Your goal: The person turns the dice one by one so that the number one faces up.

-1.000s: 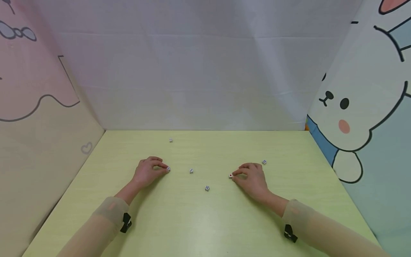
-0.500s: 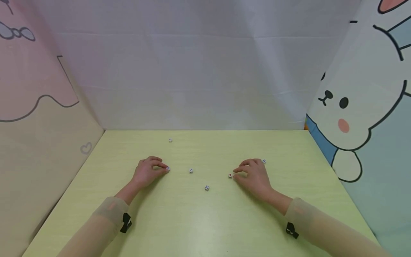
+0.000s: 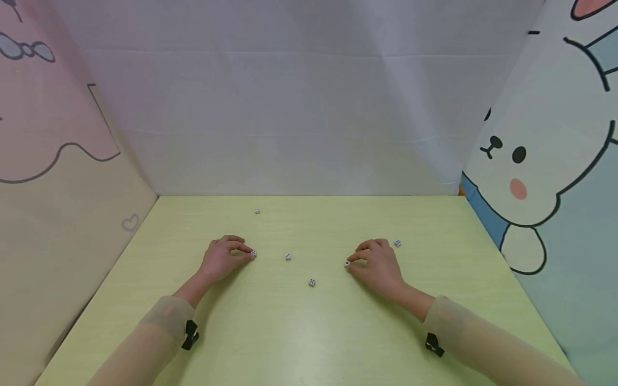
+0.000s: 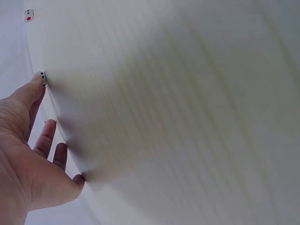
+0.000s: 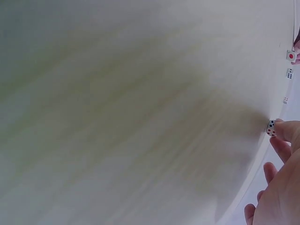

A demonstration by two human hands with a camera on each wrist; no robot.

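Note:
In the head view, my left hand (image 3: pixel 224 258) pinches a small white die (image 3: pixel 253 254) between thumb and forefinger on the pale wooden table (image 3: pixel 289 343). The left wrist view shows dark pips on that die (image 4: pixel 43 78), at the thumb tip. Across the table, my right hand (image 3: pixel 379 268) holds another white die (image 3: pixel 346 264), its red pip facing up, between thumb and index finger. The right wrist view has this die (image 5: pixel 271 128) at the thumb tip, other fingers spread below. Between the hands lie two more dice, one farther back (image 3: pixel 288 257) and one nearer (image 3: pixel 311 282).
A die (image 3: pixel 257 211) lies near the table's back edge, and another die (image 3: pixel 398 243) is just beyond the right hand. A white cloth wall (image 3: pixel 309 118) closes off the back. Cartoon-printed panels stand at the left (image 3: pixel 63 230) and right (image 3: pixel 569 225).
Half a second ago the right thumb and forefinger stood slightly apart from the red-pip die; now they are back on it. The left hand has stayed in place on its die.

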